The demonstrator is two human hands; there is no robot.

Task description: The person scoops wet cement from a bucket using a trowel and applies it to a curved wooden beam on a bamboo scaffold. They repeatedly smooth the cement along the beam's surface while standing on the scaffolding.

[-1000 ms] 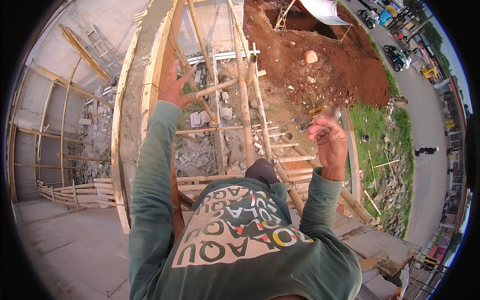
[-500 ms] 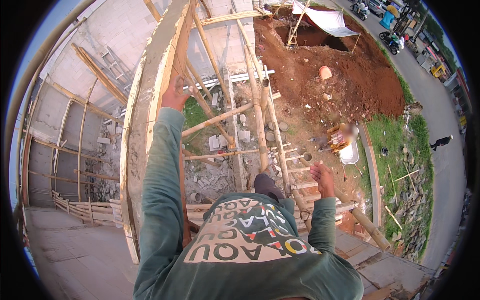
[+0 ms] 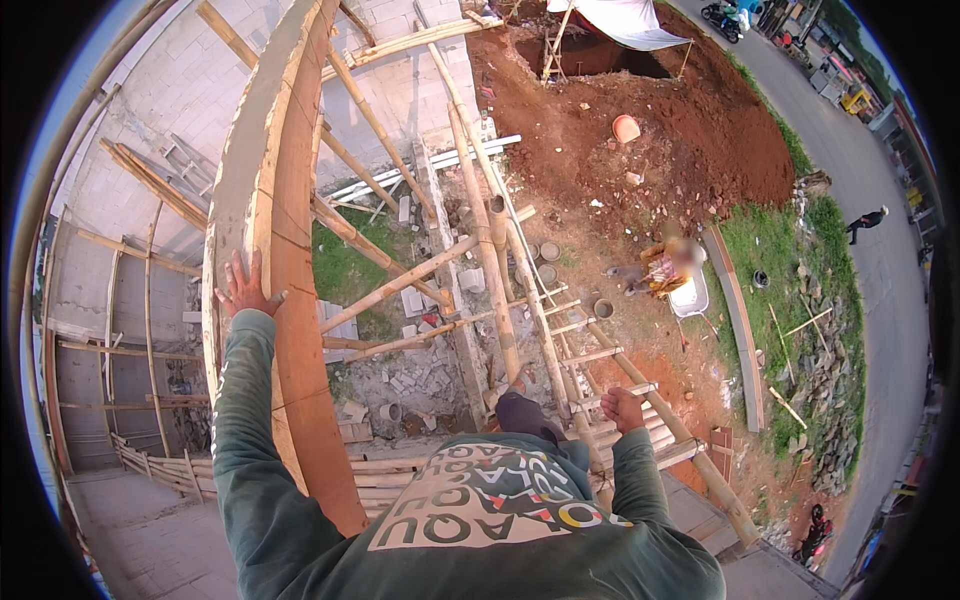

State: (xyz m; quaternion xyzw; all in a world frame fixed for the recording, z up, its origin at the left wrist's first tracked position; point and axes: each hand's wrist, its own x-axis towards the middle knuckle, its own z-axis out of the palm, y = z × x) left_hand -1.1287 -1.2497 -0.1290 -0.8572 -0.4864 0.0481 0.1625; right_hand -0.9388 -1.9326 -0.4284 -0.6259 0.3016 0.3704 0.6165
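My left hand (image 3: 248, 287) rests with spread fingers on the top wooden edge of a long beam form. Grey concrete (image 3: 243, 165) fills the form between its timber edges, and a reddish-brown board (image 3: 303, 350) makes up its right side. My right hand (image 3: 624, 410) is curled in a loose fist near the bamboo ladder (image 3: 592, 353), with nothing visible in it. Whether it touches a rung I cannot tell. My dark-clad knee (image 3: 522, 414) shows between my body and the bamboo poles.
Bamboo props (image 3: 400, 285) cross beside the form, above rubble and blocks far below. A person (image 3: 665, 270) is on the ground by a white wheelbarrow tray (image 3: 690, 297). Beyond lie red earth, a pit under a white sheet (image 3: 625, 25), and a road (image 3: 870, 300) with a walker.
My left hand has come back nearer along the form and flattened on its edge. My right hand has lowered slightly and curled more. The whole view has shifted.
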